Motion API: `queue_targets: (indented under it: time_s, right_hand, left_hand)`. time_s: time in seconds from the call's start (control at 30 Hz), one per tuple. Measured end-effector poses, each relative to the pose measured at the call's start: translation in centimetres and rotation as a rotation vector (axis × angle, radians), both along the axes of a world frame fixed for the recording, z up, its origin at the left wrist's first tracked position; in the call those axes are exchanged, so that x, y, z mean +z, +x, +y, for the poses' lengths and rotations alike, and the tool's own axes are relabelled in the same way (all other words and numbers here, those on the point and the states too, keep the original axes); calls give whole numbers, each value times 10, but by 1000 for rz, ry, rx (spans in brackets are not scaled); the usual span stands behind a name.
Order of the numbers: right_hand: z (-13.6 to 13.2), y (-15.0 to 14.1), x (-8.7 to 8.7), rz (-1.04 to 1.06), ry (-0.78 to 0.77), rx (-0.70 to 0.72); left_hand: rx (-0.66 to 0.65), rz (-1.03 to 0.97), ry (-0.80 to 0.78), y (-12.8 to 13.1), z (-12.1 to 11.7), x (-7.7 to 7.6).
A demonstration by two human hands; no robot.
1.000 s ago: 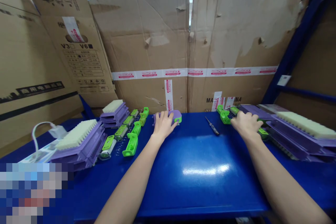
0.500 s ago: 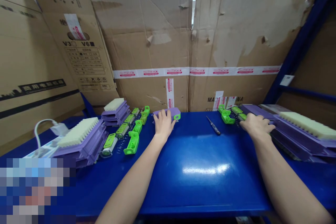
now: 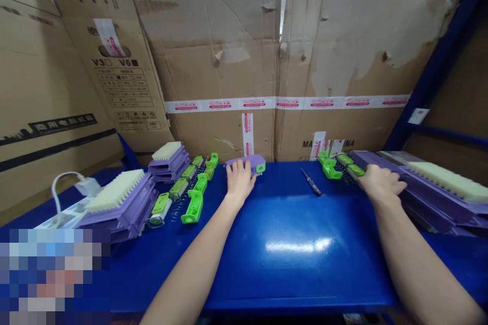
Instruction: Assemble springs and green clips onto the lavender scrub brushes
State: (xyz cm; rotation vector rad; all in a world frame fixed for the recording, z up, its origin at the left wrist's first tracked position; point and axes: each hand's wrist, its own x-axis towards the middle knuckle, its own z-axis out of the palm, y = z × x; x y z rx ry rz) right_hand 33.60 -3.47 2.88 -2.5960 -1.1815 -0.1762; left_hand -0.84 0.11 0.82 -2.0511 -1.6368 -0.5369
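My left hand (image 3: 241, 179) lies over a purple plastic case (image 3: 255, 162) with a green end piece, its fingers closed around the top at the back middle of the table. My right hand (image 3: 383, 183) is at the right, palm down, beside a stack of purple plastic shells (image 3: 430, 198). Its fingers are apart and nothing shows in them, though the underside is hidden. Just left of it runs a row of green-topped metal parts (image 3: 355, 169). Further left are bright green brackets (image 3: 331, 167) and a screwdriver (image 3: 310, 181).
At the left stand purple shells (image 3: 133, 208) topped by cream ribbed blocks (image 3: 116, 190), with green brackets (image 3: 193, 207), green-topped metal parts (image 3: 160, 208) and springs (image 3: 177, 208). A white plug (image 3: 88, 186) sits in a power strip. Cardboard sheets (image 3: 213, 71) wall the back of the blue table (image 3: 297, 274).
My right hand has shifted a little to the right, away from the green-topped metal parts. My left hand stays on the purple case. The view has moved slightly.
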Motion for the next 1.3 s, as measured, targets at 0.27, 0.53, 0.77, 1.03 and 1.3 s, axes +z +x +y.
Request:
queue_targets:
  time_s: [0.27,0.53,0.77,1.03,1.3]
  right_hand:
    - [-7,-10,11,90,-70,-102]
    - [-8,-9,13,74,-52,-120]
    - [-10,-7,13,115,-37,-107]
    - [-12,-12,16,95,15,-113]
    - [-6,-27,15,-150,545,67]
  left_hand:
    - [-16,-15,-15,-2,1,1]
    - [-18,1,-9,-2,1,2]
    - [-56,-30,-1,-3,3,0]
    - [-56,-7,2,-3,2,0]
    - [-217,-147,-23,-8,13,-9]
